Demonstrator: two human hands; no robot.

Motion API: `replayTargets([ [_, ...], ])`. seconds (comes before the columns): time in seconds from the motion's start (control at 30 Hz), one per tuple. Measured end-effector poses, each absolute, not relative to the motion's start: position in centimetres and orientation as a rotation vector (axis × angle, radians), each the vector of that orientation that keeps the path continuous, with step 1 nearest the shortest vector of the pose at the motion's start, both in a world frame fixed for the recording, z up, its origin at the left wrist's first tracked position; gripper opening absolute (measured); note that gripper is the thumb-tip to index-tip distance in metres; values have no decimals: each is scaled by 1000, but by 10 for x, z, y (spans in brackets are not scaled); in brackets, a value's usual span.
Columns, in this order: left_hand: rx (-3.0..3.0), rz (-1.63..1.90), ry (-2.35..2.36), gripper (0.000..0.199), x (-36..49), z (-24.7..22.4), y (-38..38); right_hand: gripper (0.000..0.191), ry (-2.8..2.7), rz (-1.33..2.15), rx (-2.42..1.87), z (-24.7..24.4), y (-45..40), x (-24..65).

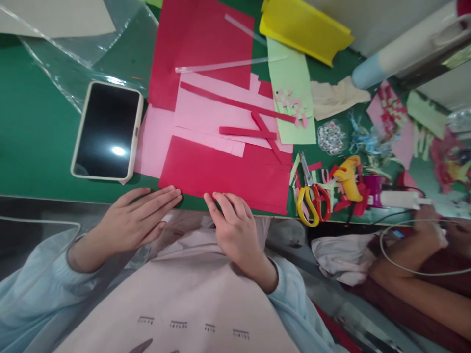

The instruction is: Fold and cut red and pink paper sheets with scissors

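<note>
My left hand (142, 215) lies at the table's front edge with its fingers stretched out, fingertips at the lower left corner of a red sheet (221, 171). Further right, my right hand (235, 223) rests its spread, slightly bent fingers on the lower edge of the same sheet. Neither hand grips anything that shows. Above the red sheet lie pink paper (217, 108) and narrow red strips (246, 132), two of them crossed. Yellow-and-red-handled scissors (309, 196) lie right of the sheet.
A phone (106, 131) lies at left beside clear plastic (84, 54). Green paper (292, 73), yellow foam (303, 27), a container of small beads (331, 137), a yellow glue gun (349, 179) and paper scraps stand right. Another person's arm (408, 255) is at the right edge.
</note>
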State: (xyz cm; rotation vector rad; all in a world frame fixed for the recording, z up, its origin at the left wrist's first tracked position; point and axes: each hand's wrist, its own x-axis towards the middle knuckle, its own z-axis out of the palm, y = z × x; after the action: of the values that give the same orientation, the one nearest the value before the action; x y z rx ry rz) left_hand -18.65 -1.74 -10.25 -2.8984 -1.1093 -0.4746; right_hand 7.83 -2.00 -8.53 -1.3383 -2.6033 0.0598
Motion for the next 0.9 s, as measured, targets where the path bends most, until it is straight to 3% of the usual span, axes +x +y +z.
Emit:
replayTargets([
  [0.63,-2705,-583,-1191,57,-183,-91,-15,46,-2580,-3,-1424,-88,-26,87],
  [0.9,-2531,-373,-1258,67,-165,-90,-19,53,-2513,-158,-1589,-92,-43,123],
])
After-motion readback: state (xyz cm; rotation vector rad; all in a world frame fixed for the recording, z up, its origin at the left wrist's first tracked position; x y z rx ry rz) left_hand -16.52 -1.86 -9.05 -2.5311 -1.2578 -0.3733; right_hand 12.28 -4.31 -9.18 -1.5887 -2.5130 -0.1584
